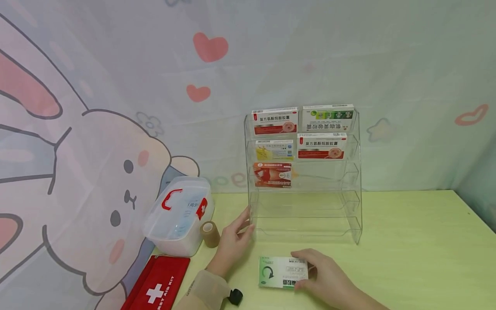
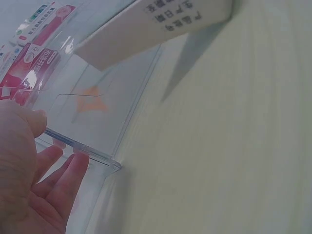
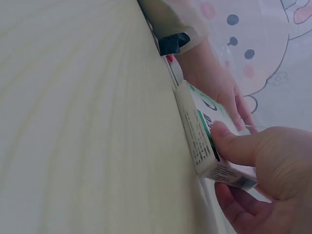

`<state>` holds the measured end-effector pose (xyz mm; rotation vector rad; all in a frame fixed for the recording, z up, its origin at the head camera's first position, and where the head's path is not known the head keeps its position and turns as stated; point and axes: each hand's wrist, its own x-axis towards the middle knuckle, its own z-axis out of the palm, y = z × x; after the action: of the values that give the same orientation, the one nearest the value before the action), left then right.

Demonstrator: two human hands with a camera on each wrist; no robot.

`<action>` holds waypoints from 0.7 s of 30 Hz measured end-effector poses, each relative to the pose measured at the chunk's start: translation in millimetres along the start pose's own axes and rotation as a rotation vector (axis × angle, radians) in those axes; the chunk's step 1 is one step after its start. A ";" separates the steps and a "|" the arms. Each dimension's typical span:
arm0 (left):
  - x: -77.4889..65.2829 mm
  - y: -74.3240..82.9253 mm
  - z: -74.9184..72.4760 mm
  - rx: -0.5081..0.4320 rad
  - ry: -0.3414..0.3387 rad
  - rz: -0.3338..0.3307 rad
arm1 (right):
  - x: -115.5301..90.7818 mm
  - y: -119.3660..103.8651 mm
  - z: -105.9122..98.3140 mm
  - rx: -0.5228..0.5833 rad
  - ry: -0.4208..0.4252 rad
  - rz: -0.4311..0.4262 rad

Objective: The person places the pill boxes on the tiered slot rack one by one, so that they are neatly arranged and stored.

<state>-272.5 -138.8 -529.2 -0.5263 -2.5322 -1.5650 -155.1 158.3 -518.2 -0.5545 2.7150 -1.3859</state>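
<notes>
A clear acrylic tiered rack (image 1: pixel 306 217) stands on the table, with medicine boxes in its upper tiers. My left hand (image 1: pixel 234 243) holds the rack's left side near the bottom; in the left wrist view the thumb and fingers lie on opposite sides of the panel edge (image 2: pixel 80 146). In front of the rack, my right hand (image 1: pixel 329 275) grips a white and green medicine box (image 1: pixel 282 272) by its right end. The right wrist view shows the thumb on the broad face of this box (image 3: pixel 195 134) and fingers beneath it.
Two red and white boxes (image 1: pixel 274 122), a green and white box (image 1: pixel 327 118), a yellow box (image 1: pixel 274 150) and a red box (image 1: pixel 272 175) sit in the rack. To the left are a lidded first-aid container (image 1: pixel 180 215), a brown bandage roll (image 1: pixel 210 235) and a red pouch (image 1: pixel 159 284).
</notes>
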 end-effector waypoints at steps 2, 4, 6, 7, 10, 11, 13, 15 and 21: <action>-0.1 0.7 -0.3 0.004 -0.003 0.004 | 0.1 0.5 0.1 0.009 0.039 0.004; -0.1 0.8 -0.3 0.007 -0.004 0.007 | 0.3 0.7 0.2 0.002 0.078 0.006; 0.0 0.1 0.3 0.004 -0.003 0.018 | 0.1 0.5 -0.1 0.007 0.110 0.011; 0.0 -0.3 0.1 -0.001 -0.004 0.015 | 0.3 0.1 -0.3 0.010 0.122 0.011; -0.2 -1.7 0.1 -0.009 -0.006 0.017 | 0.4 -0.3 -1.3 0.012 0.152 -0.004; -0.3 -2.6 0.4 -0.005 -0.005 0.022 | 0.5 -0.1 -1.5 0.011 0.164 -0.011; -0.2 -3.4 0.5 0.001 -0.006 0.014 | 0.7 0.2 -2.6 0.011 0.180 -0.025; -0.1 -3.8 0.7 0.010 -0.004 0.007 | 1.4 0.5 -3.9 0.023 0.190 -0.028; -0.2 -2.4 0.6 0.008 0.003 -0.013 | 4.5 -4.1 -15.5 0.094 0.218 -0.009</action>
<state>-273.1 -139.3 -531.5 -0.5076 -2.5437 -1.5574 -161.3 166.7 -505.1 -0.4330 2.7927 -1.6574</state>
